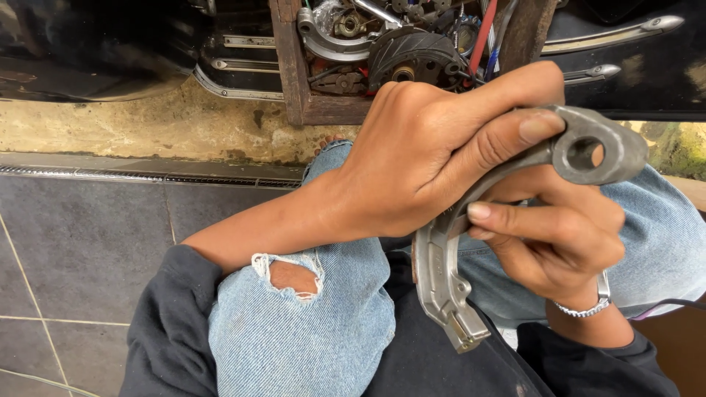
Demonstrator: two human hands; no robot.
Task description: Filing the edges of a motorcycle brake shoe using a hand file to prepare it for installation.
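A curved grey metal brake shoe (441,272) with a round eye at its upper end is held over my lap. My left hand (434,147) wraps around its upper part, thumb pressed next to the eye. Below and to the right, my right hand (566,235) grips the same piece from underneath, fingers curled around the curved web. A silver bracelet (588,305) sits on the right wrist. The shoe's lower end with a small square tab hangs free above my dark shirt.
My knees in torn light-blue jeans (309,323) fill the lower frame. A wooden crate (294,66) of metal engine parts and wires stands ahead. Grey floor tiles (88,242) and a drain grate (147,175) lie at left. Dark vehicle bodywork (88,44) spans the top.
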